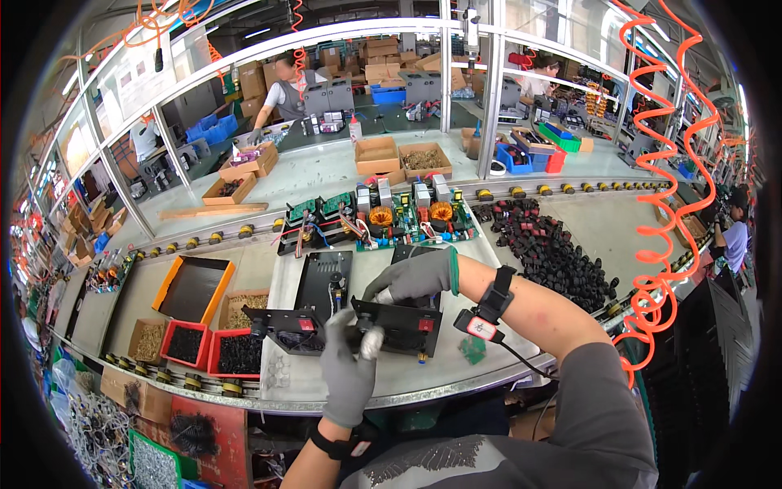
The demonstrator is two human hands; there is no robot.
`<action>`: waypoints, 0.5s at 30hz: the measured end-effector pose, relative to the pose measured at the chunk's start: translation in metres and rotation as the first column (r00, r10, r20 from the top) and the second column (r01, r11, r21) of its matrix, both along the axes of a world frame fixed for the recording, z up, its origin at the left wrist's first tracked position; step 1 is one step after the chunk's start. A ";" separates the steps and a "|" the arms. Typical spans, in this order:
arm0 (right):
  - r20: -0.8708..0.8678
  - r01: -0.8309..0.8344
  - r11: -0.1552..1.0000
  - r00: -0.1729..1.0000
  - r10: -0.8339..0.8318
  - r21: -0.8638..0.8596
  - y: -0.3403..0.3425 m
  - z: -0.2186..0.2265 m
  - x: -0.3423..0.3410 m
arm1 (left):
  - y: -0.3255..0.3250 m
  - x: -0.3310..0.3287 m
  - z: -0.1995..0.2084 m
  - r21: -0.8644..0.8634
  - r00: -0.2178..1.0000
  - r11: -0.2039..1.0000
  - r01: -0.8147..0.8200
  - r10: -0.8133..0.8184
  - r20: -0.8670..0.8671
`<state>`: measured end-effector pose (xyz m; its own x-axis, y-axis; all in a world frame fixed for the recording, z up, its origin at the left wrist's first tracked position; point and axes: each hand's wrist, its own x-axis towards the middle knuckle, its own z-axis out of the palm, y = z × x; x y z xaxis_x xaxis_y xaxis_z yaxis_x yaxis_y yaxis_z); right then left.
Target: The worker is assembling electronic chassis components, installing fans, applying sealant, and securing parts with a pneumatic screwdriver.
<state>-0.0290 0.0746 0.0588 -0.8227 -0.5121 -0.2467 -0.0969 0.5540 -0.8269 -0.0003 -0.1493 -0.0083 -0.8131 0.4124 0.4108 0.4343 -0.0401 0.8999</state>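
Your left hand (350, 371) and right hand (417, 277) adjoin the black panel (403, 328) near the worktop's (303, 381) front edge; finger closure cannot be confirmed.

Bright, fairly even light falls across the bench (507, 352), whose pale surface carries a soft sheen; shadows there are faint. The glass panes (601, 31) at the upper right wash toward white, and thin ceiling lamps (257, 33) glow in the dimmer background. The hands (348, 381) look reasonably clear, while the black panel (399, 328) loses detail in its darkness. Distant figures are small and soft. Fisheye distortion bows the window frame (326, 31), smears the sides, and ends in a black surround
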 end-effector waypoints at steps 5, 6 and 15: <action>0.046 0.143 0.962 0.986 -0.158 0.233 -0.005 0.001 0.002 | 0.002 0.002 -0.001 -0.332 0.580 0.810 -0.483 0.013 -0.814; 0.076 0.212 0.939 0.968 -0.240 0.270 -0.006 0.001 0.003 | 0.003 0.002 -0.001 -0.246 0.652 0.883 -0.400 0.086 -0.753; -0.012 0.149 0.914 0.988 -0.156 0.377 -0.010 0.001 -0.003 | -0.002 -0.009 0.002 -0.287 0.622 0.883 -0.372 0.008 -0.783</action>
<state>-0.0322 0.0642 0.0602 -0.8770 -0.2478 -0.4118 0.0264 0.8308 -0.5560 -0.0091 -0.1509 -0.0059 -0.3761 0.5507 0.7451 0.9051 0.3905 0.1682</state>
